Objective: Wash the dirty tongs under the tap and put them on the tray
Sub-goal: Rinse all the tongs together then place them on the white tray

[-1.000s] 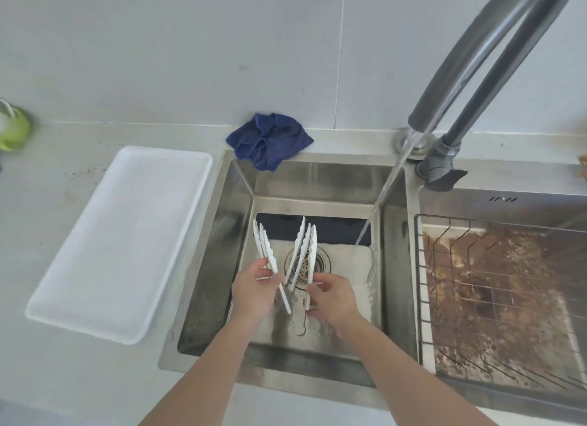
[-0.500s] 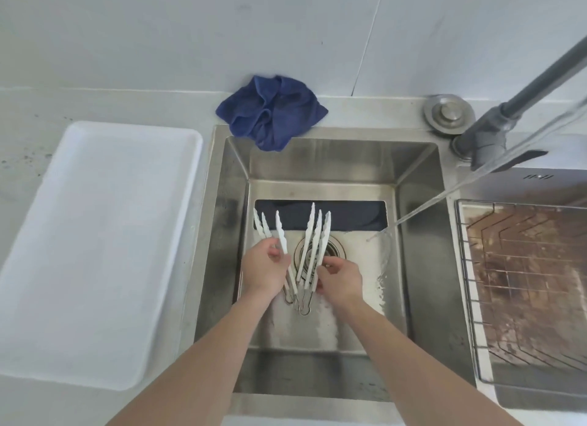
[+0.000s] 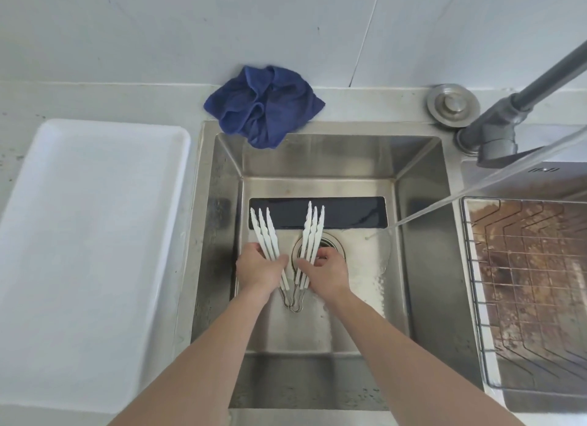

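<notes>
Seen from above, 2 bare forearms reach into a steel sink (image 3: 422, 235). The hands hold a bunch of white tongs (image 3: 287, 251), which look like 3 pairs nested together, low over the sink floor, just near of the round drain (image 3: 330, 246).

The left hand (image 3: 259, 271) grasps the left set of 3 white arms, fingers curled round them. The right hand (image 3: 327, 271) pinches the right set the same way. The arms spread into a V, tips pointing to the far side, and meet at thin wire loops between the wrists on the near side.

The step in hand looks like the washing, though the tongs are not in the water. The tap (image 3: 495, 133), at the far right, sends a slanting stream (image 3: 444, 203) that lands on the sink floor right of the drain, apart from the tongs. The next move probably calls for carrying the tongs right, into the stream, and turning them so every arm is rinsed. After that they go left to the white tray (image 3: 95, 251), which lies on the counter just beside the sink.

The tongs are slim, with wavy toothed edges toward the tips. Whether dirt remains on them cannot be told from here.

A crumpled blue cloth (image 3: 263, 104) hangs over the sink's far rim. A wire rack (image 3: 524, 292) sits in a stained basin on the right.
</notes>
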